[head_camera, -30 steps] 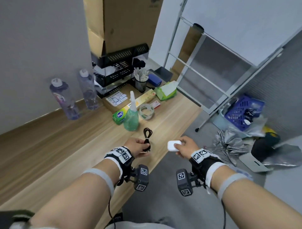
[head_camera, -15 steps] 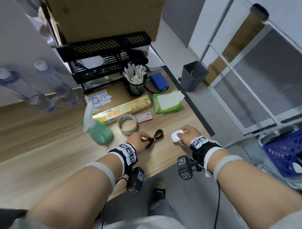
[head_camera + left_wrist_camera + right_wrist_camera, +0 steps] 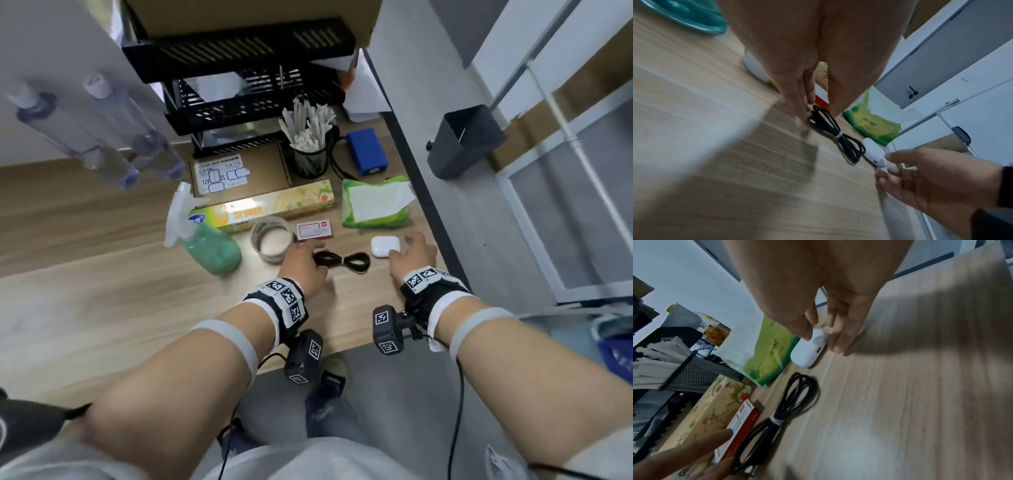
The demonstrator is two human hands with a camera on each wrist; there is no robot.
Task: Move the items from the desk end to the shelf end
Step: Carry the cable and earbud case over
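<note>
Right, head view: left hand (image 3: 301, 265) sits on the near-left end of the black coiled cable with a white tie (image 3: 342, 262), lying flat on the pale wood counter (image 3: 102, 308); right hand (image 3: 412, 255) is at the near-right side of the small white rounded case (image 3: 385, 246). Both items lie near the black wire shelf rack (image 3: 239, 85), case just short of the green tissue pack (image 3: 375, 204). Finger spread isn't readable from here.

Left wrist view: left fingers (image 3: 797, 104) are nearly straight, narrow gap, tips at the cable's plug end (image 3: 813, 121); not curled round it. It also shows the right fingers (image 3: 898, 158) loosely spread, one tip touching the case end (image 3: 874, 154).

Right wrist view: only this one shows the thumb tip resting on the case top (image 3: 809, 348) with the other fingers down on the counter beside it, no pinch.

Risks, my read: case sits near the counter's right edge, so a nudge on pull-back could slide it off. A finger snagging a cable loop would drag it into the small red-and-white box (image 3: 313, 229).
</note>
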